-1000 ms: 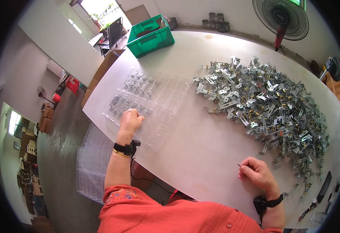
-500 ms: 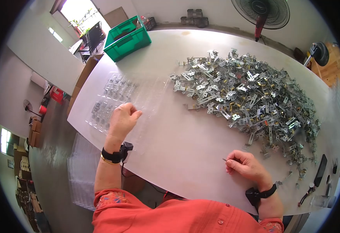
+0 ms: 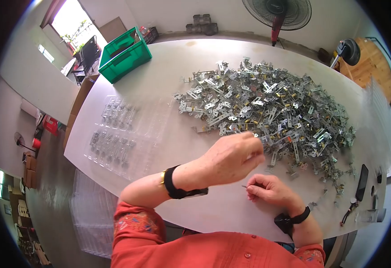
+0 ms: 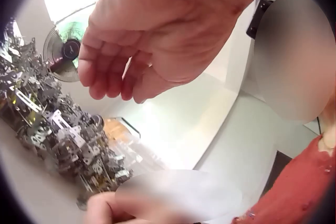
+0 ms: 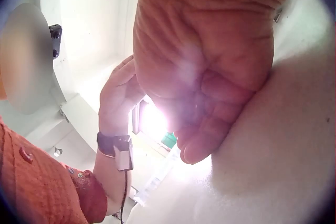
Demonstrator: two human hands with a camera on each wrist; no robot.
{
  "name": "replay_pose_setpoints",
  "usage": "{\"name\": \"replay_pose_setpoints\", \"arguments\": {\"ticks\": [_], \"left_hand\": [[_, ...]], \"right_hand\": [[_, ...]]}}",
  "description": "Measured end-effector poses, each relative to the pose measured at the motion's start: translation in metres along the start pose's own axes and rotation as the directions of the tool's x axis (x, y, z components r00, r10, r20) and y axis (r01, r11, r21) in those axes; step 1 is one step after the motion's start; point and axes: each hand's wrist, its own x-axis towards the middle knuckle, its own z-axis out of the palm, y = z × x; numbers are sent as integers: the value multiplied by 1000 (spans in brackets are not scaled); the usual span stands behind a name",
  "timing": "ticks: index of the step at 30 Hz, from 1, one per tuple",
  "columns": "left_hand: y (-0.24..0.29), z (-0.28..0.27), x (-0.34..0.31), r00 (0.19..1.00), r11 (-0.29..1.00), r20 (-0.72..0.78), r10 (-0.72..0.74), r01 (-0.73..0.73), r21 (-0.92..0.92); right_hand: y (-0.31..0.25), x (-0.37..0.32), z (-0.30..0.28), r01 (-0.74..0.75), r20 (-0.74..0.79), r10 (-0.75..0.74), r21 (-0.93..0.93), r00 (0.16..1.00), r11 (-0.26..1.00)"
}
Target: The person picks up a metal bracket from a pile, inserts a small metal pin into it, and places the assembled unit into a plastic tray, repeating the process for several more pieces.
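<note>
In the head view my left hand (image 3: 231,156) is off the table, just in front of the heap of small metal brackets (image 3: 271,102). Its fingers (image 4: 107,77) bend loosely and nothing shows in them in the left wrist view. Close by, my right hand (image 3: 271,192) lies low over the tabletop, pinching a small thin dark piece (image 3: 244,186) that sticks out past thumb and forefinger. In the right wrist view that hand (image 5: 205,71) is curled and hides the piece. A clear plastic tray (image 3: 153,120) at the left has metal parts (image 3: 117,111) in two groups of compartments.
A green crate (image 3: 126,58) stands at the table's back left corner. Stacked clear trays (image 3: 88,219) are below the left edge. At the right lie a black flat object (image 3: 361,183) and a transparent cup (image 3: 372,215). A fan (image 3: 278,13) stands behind the table.
My left hand has left the tray and swung right, close to the heap and my right hand. The right hand keeps its pinch on the small piece. The head view has shifted.
</note>
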Motion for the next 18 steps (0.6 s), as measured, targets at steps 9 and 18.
{"name": "replay_pose_setpoints", "arguments": {"ticks": [9,18], "left_hand": [[-97,-24,19,729,946,-681,-72,266,185],[-130,-71,-16,677,709,-563,-474,673,211]], "right_hand": [[4,2,-4,35,33,-35,8,999,999],[3,2,-4,17,16,-17,-18,1000,1000]]}}
